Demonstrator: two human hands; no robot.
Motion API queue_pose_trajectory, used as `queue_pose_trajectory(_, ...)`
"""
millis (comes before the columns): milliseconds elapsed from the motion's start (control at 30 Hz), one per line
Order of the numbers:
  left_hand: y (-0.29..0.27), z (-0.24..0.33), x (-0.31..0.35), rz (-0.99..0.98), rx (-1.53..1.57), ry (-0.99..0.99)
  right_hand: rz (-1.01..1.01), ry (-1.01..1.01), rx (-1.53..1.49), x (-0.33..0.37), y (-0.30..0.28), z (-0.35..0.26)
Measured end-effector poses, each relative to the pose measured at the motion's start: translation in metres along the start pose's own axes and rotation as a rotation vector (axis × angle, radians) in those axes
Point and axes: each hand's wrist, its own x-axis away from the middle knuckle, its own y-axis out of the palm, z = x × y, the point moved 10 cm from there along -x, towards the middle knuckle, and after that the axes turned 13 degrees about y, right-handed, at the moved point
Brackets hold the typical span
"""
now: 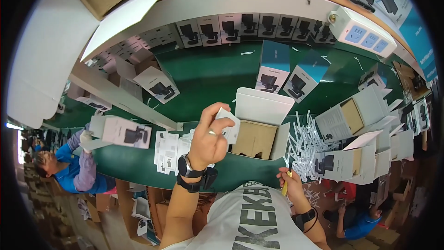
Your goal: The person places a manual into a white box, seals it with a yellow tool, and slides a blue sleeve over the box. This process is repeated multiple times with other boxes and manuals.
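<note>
- Left hand pinches a small white card, raised just beside the open white box.
- The box mouth lies immediately right of that grip; the left hand is the nearer one.
- Right hand closed on a thin yellow tool, held low, below the box.

The person wears a white short-sleeved T-shirt with large dark grey block lettering across the chest. Both forearms are bare. On the left wrist sit 2 dark items side by side: a black wristwatch with a round face and a black strap just below it. A ring shows on 1 finger of the left hand. The right wrist carries a black band with a thin black cord looping off it.
</note>
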Motion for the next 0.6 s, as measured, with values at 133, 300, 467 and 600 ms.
queue_pose_trajectory(133, 0.022, 0.006, -0.017, -0.251, -0.014, -0.059, 0.011, 0.024, 0.005, -0.002, 0.004, 0.003)
queue_pose_trajectory(300, 0.017, 0.006, -0.029, -0.243, -0.115, -0.072, -0.012, 0.038, 0.059, -0.007, 0.014, -0.002)
queue_pose_trajectory(467, 0.016, 0.005, -0.011, -0.23, -0.241, -0.205, -0.011, 0.02, 0.071, -0.009, 0.009, -0.009)
queue_pose_trajectory(600, 0.014, 0.011, -0.012, -0.218, -0.395, -0.195, -0.019, 0.04, 0.078, -0.009, 0.013, -0.009)
